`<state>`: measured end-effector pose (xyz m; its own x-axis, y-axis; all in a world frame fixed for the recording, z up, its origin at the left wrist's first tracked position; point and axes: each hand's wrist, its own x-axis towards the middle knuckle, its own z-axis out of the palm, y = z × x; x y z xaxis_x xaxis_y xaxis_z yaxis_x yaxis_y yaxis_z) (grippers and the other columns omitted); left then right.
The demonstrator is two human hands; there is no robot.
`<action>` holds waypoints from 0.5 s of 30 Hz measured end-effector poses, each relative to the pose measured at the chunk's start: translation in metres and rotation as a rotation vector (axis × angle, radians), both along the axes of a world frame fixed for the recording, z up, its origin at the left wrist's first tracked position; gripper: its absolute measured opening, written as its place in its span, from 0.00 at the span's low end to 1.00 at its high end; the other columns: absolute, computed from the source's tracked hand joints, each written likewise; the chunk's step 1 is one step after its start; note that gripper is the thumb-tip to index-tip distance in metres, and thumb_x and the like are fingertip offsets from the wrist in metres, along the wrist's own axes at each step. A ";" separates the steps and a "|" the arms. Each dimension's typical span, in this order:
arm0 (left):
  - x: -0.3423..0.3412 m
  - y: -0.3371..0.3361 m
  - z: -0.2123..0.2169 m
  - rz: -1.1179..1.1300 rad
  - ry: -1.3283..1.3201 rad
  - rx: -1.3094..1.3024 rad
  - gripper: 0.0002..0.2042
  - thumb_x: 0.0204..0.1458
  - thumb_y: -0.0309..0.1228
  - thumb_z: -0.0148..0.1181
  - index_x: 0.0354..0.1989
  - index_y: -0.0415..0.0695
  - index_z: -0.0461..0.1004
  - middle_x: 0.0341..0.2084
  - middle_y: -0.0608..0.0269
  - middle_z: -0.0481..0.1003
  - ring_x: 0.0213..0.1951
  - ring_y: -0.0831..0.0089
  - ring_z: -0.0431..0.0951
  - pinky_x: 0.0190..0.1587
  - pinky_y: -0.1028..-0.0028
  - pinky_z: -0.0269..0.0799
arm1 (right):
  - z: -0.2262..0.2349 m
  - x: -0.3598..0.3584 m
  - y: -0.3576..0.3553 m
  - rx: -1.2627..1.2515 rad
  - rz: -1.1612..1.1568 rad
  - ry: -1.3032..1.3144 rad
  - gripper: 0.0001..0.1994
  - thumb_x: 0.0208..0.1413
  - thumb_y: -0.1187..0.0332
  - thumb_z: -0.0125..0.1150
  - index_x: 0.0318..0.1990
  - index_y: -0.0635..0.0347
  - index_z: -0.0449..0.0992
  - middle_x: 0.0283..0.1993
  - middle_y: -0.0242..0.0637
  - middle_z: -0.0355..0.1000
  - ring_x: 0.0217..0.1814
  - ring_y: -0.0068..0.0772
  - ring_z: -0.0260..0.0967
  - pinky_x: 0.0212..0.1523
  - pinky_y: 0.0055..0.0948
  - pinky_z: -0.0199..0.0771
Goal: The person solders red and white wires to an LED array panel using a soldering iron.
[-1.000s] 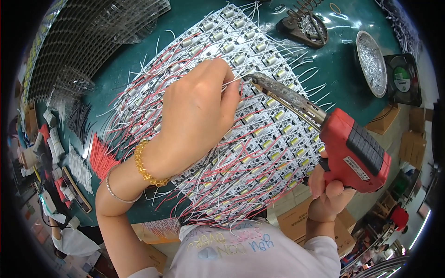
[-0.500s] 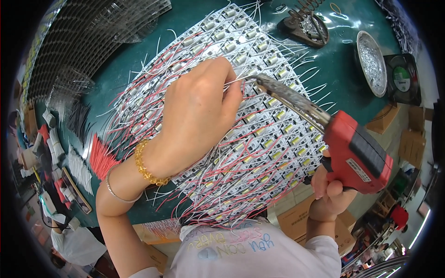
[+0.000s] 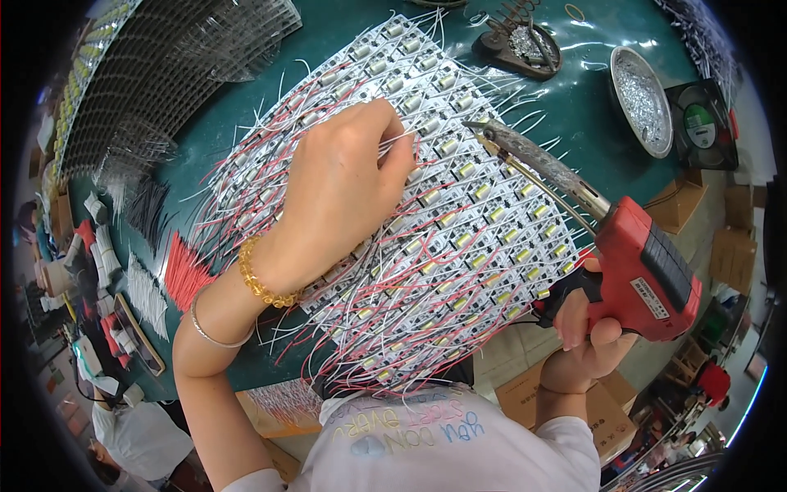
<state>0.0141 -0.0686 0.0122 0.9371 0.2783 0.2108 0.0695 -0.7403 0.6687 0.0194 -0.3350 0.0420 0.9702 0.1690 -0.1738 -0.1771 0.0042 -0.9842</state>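
Observation:
A large panel of small white circuit boards [image 3: 481, 192], dotted with yellowish components, lies before me with many white, red and black wires across it. Above its middle, my left hand [image 3: 348, 168] is closed, thumb and forefinger pinching a thin white wire [image 3: 387, 144]. My right hand [image 3: 594, 332] is wrapped round the handle of a red and black soldering gun [image 3: 627, 258]. The gun's dark, worn tip points left over the panel, apart from my left fingers. The lower ends of the fingers on my left hand are hidden behind its back.
On the green table [image 3: 574, 115] stand a soldering iron stand [image 3: 520, 45], a metal bowl [image 3: 642, 102] of silvery bits and a black fan [image 3: 702, 125]. Red wires [image 3: 184, 271], white wires [image 3: 147, 297] and black wires lie at left, below stacked panels [image 3: 176, 82]. Cardboard boxes [image 3: 525, 402] stand below.
The soldering gun's tip has drawn back to the right, away from my left fingers. My left hand has shifted slightly left, still pinching. The view has moved a little.

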 end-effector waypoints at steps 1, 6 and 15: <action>0.001 0.002 0.002 -0.001 -0.001 0.000 0.05 0.46 0.25 0.59 0.23 0.37 0.71 0.20 0.54 0.73 0.21 0.57 0.73 0.25 0.64 0.67 | -0.005 0.000 -0.005 -0.005 0.043 -0.083 0.44 0.42 0.41 0.64 0.52 0.76 0.60 0.12 0.26 0.59 0.10 0.17 0.55 0.12 0.17 0.53; -0.005 0.007 0.026 0.042 -0.240 -0.056 0.03 0.46 0.23 0.61 0.23 0.38 0.75 0.19 0.55 0.75 0.19 0.64 0.74 0.22 0.72 0.66 | -0.004 -0.003 -0.021 0.052 0.093 -0.115 0.42 0.49 0.42 0.58 0.52 0.80 0.57 0.10 0.25 0.57 0.09 0.18 0.53 0.11 0.16 0.53; -0.008 -0.012 0.008 -0.024 0.039 -0.178 0.05 0.48 0.26 0.60 0.25 0.38 0.71 0.16 0.55 0.73 0.17 0.62 0.74 0.22 0.69 0.66 | -0.013 -0.010 -0.016 -0.018 0.106 -0.174 0.43 0.49 0.40 0.57 0.52 0.80 0.57 0.10 0.26 0.59 0.09 0.17 0.54 0.11 0.17 0.53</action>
